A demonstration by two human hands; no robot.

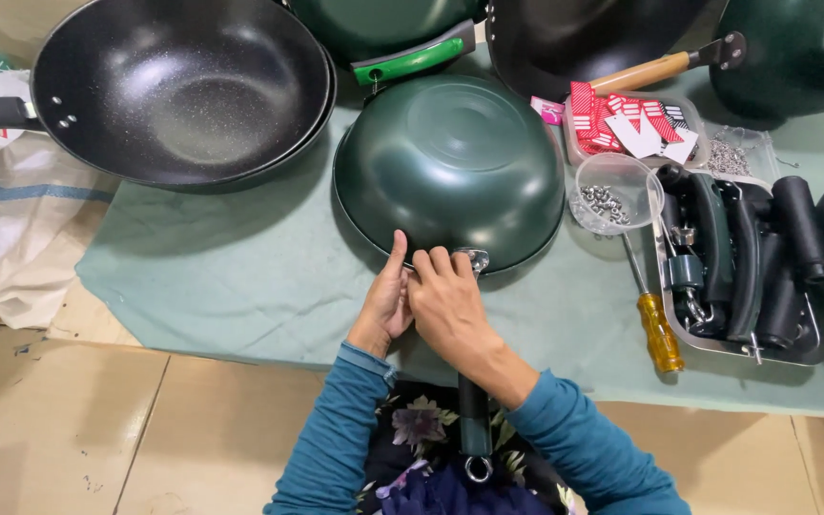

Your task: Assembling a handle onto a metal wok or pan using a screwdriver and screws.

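The green wok [450, 162] lies upside down on the green cloth [240, 277] that covers the desk [193, 420], near its front edge, so its handle joint faces the person. The metal bracket [475, 257] at the wok rim points toward the body, and the dark handle [474, 420] runs from it down over the lap, ending in a hanging ring.

The left hand [385, 303] rests against the rim, thumb raised on the wok shell, fingers curled; this appears to steady the pan. The right hand [445, 300] covers the joint with fingertips bent onto the bracket. Whether either grip pinches a small part cannot be told, since the fingers hide the joint.

To the right, within reach, lie a yellow-handled screwdriver [658, 329], a clear bowl of small metal fasteners [607, 200], a clear tub of red-and-white tags [627, 124] and a steel tray [803, 343] of dark handles [746, 257]. An open black wok [183, 91] sits upright at the far left, apart from the work zone. More pans stand along the far edge.
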